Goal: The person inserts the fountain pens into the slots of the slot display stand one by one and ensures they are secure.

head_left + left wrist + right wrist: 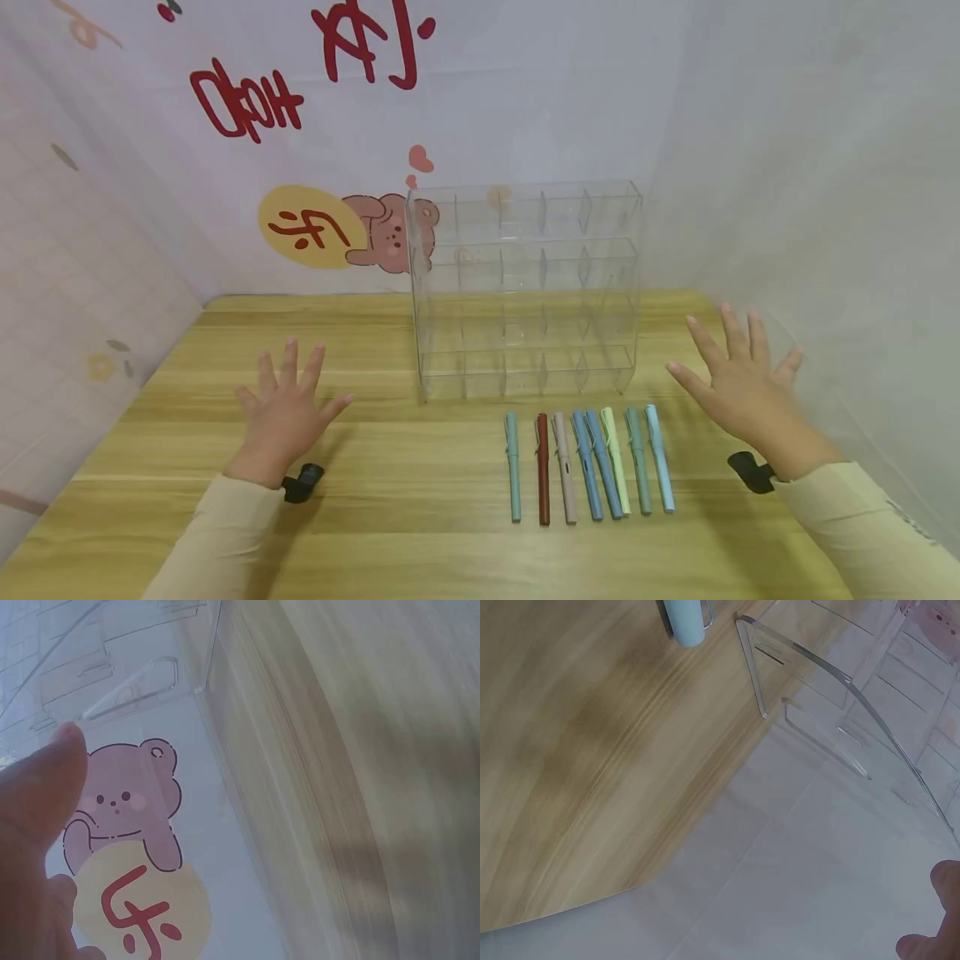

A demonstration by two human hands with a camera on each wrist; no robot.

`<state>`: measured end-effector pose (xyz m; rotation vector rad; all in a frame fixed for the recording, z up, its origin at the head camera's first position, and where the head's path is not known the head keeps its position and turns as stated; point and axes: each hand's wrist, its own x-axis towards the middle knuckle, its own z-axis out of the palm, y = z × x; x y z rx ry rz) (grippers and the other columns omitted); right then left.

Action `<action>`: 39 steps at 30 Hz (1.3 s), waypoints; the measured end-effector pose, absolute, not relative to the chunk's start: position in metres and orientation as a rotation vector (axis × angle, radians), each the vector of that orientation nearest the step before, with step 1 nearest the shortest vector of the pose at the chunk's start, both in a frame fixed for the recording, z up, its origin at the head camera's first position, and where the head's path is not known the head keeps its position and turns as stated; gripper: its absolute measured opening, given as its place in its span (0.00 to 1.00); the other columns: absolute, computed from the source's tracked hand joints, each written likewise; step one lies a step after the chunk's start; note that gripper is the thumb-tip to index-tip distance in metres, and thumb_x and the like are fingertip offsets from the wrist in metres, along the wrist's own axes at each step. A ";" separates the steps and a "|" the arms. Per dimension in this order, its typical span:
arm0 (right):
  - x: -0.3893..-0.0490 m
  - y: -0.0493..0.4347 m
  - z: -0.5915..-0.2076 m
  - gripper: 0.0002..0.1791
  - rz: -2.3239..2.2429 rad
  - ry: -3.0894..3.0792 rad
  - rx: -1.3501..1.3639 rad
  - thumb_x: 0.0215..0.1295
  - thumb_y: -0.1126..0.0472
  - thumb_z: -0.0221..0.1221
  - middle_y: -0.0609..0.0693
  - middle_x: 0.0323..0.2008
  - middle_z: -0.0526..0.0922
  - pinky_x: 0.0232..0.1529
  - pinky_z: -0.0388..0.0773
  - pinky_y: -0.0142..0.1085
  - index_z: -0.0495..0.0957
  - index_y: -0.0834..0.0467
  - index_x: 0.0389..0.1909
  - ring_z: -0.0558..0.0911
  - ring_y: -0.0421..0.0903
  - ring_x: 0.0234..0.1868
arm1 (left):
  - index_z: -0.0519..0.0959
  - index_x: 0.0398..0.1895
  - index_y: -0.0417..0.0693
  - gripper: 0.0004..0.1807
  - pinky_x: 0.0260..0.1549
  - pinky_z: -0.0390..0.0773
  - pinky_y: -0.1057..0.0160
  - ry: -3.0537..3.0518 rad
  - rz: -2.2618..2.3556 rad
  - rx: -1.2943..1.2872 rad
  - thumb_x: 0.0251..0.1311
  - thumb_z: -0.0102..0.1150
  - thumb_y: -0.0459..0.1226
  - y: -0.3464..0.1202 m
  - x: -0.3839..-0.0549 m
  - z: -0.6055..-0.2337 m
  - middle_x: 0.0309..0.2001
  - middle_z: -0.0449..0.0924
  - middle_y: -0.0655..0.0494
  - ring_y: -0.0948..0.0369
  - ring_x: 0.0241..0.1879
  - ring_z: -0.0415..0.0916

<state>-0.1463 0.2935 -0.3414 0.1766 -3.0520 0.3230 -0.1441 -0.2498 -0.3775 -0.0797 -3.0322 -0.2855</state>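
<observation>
Left wrist view: left hand (34, 832) cut by left edge. Right wrist view: only bits of right hand (951, 915) in, light blue pen (684, 621) chopped by top edge. Clear rack (521, 383) cropped in both. Head view: upper red lettering (406, 50) clipped, right sleeve (847, 517) cut off, its marking (911, 518) too small to read

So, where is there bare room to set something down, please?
The pale wooden tabletop is bare between the left hand and the eight slim coloured pens, more narrowly between the pens and right hand. It's crowded at the pens, with the clear plastic tiered rack close behind.
</observation>
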 end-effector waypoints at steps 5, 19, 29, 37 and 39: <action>-0.147 0.293 -0.344 0.43 0.332 -3.065 0.183 0.71 0.32 0.38 0.57 0.74 0.19 0.48 0.13 0.75 0.36 0.49 0.77 0.15 0.61 0.69 | 0.43 0.77 0.49 0.48 0.50 0.32 0.18 -3.045 -0.318 -0.083 0.64 0.49 0.61 -0.244 -0.148 -0.379 0.75 0.30 0.32 0.28 0.69 0.23; -0.148 0.290 -0.359 0.45 0.475 -3.101 0.234 0.71 0.35 0.41 0.61 0.73 0.18 0.47 0.24 0.80 0.31 0.51 0.77 0.21 0.68 0.70 | 0.41 0.78 0.47 0.48 0.53 0.36 0.20 -2.967 -0.565 -0.137 0.65 0.47 0.62 -0.221 -0.162 -0.379 0.75 0.30 0.35 0.31 0.71 0.24; -0.152 0.287 -0.377 0.49 0.824 -3.079 0.238 0.70 0.40 0.51 0.71 0.73 0.30 0.54 0.40 0.78 0.34 0.58 0.77 0.37 0.78 0.69 | 0.39 0.78 0.51 0.47 0.63 0.43 0.30 -2.842 -0.980 -0.196 0.67 0.52 0.55 -0.204 -0.179 -0.380 0.77 0.30 0.41 0.40 0.74 0.29; -0.155 0.289 -0.387 0.50 1.060 -3.070 0.239 0.70 0.44 0.54 0.73 0.72 0.41 0.60 0.48 0.71 0.34 0.64 0.75 0.46 0.75 0.69 | 0.42 0.78 0.53 0.44 0.67 0.48 0.38 -2.717 -1.329 -0.182 0.68 0.51 0.54 -0.184 -0.192 -0.374 0.77 0.40 0.46 0.46 0.75 0.38; -0.156 0.289 -0.389 0.49 1.089 -3.087 0.212 0.70 0.45 0.53 0.73 0.72 0.43 0.60 0.52 0.70 0.36 0.65 0.75 0.51 0.75 0.68 | 0.43 0.78 0.54 0.43 0.67 0.51 0.40 -2.672 -1.423 -0.155 0.68 0.50 0.55 -0.179 -0.196 -0.373 0.76 0.42 0.46 0.47 0.74 0.42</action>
